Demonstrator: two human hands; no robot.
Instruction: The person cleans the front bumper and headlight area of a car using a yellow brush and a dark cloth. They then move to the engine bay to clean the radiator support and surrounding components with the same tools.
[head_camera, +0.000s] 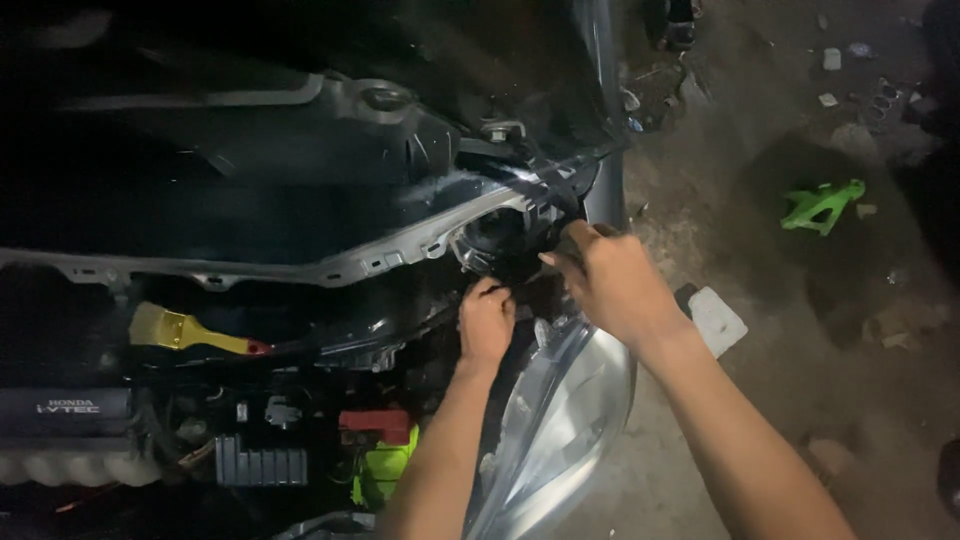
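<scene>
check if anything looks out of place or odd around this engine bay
A yellow-handled brush lies loose on the parts inside the engine bay, left of the left hand. The headlight below both hands looks tilted off its mount. A bright green object lies on the dirty floor, right of the right hand.

Dirty concrete floor (760, 420) carries a green bracket (822, 206), a white container (717, 318) and scattered debris.

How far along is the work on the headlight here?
Done: the bonnet is up and the headlight looks pulled out of its seat, tilted. In hand: the left hand and right hand work at the round black housing behind it. Left: the lamp is not yet lifted away.
</scene>
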